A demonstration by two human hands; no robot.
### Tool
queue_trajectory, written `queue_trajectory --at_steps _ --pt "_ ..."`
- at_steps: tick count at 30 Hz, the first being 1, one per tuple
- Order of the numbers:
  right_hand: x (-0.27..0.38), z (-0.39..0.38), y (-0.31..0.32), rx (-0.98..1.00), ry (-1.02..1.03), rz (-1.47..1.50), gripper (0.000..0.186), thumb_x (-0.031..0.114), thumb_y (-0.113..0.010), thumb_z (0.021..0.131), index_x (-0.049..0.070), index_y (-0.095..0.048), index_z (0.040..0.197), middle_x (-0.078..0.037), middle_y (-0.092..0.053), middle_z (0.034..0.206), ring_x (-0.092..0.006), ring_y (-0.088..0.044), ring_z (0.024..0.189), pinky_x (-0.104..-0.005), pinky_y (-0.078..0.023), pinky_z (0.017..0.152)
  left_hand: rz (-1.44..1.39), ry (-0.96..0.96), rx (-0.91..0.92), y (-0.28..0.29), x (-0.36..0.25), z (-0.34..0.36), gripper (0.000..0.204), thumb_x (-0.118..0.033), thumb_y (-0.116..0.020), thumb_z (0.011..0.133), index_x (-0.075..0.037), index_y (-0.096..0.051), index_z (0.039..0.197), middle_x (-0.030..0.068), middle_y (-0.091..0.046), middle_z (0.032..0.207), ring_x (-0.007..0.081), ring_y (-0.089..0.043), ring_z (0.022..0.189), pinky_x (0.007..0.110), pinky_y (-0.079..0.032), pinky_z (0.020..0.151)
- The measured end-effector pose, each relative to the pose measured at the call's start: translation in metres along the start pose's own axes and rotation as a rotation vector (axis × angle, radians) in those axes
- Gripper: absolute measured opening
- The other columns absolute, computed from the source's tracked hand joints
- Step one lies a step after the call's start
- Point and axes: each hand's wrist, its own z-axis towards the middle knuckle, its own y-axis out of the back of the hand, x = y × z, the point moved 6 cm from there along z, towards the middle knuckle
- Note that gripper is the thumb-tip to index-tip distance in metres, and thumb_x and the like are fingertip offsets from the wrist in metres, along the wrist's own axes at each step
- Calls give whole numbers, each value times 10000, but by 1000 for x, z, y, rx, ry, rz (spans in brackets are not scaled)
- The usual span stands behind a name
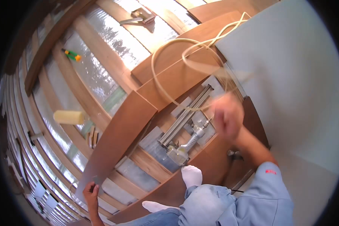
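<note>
My left hand (pixel 91 192), fingers curled, is at the near end of a reddish-brown floorboard (pixel 120 130); whatever it pinches is too small to make out. In front of me my right hand (pixel 228 115) is raised and closed like a fist, smeared by motion. A blurred tan streak runs above it, and I cannot tell what it holds. Under and beside that hand lies a silver nail gun (pixel 188 145) with a long magazine (pixel 186 115), resting across the joists. A cream air hose (pixel 156 81) loops over the boards and passes behind my right hand.
Wooden joists (pixel 98 43) run over shiny foil. On them lie a pale yellow bottle (pixel 68 117), a green-and-yellow hand tool (pixel 71 55), small wood strips (pixel 92 136) and a block with a metal bar (pixel 143 16). A pale wall (pixel 290 71) rises on the right. My socked foot (pixel 192 175) is near the nail gun.
</note>
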Motion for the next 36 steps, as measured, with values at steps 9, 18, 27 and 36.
queue_trajectory --at_steps 9,18,27,36 --pt "39 -185 -102 953 30 -123 725 63 -594 850 -62 -409 1540 -209 -606 1340 -384 -547 1276 -481 -412 1175 -289 43 133 -126 -12 -36 202 -150 -800 923 -2 -672 975 -34 -585 879 67 -528 813 235 -449 730" --pt "55 -139 -133 1354 243 -197 829 138 -637 859 -33 -322 1606 -131 -638 1033 -306 -628 963 -409 -590 702 -810 108 115 -160 -3 -64 154 -102 -788 934 -61 -666 1018 -19 -643 885 76 -617 842 256 -545 823" --pt "155 -5 -108 1303 -307 -137 631 173 -729 862 43 -536 1449 -204 -739 1020 -296 -749 867 -401 -593 739 -1026 54 56 -199 -35 -72 177 -84 -778 955 -35 -691 1101 -36 -661 940 56 -603 865 230 -515 798" --pt "176 -22 -139 890 -1314 846 62 30 -632 834 -28 -619 816 -98 -613 653 -175 -608 549 -320 -494 533 -1013 -180 77 -188 -110 -62 140 -107 -775 973 -48 -671 1047 -47 -646 868 37 -586 789 213 -486 715"
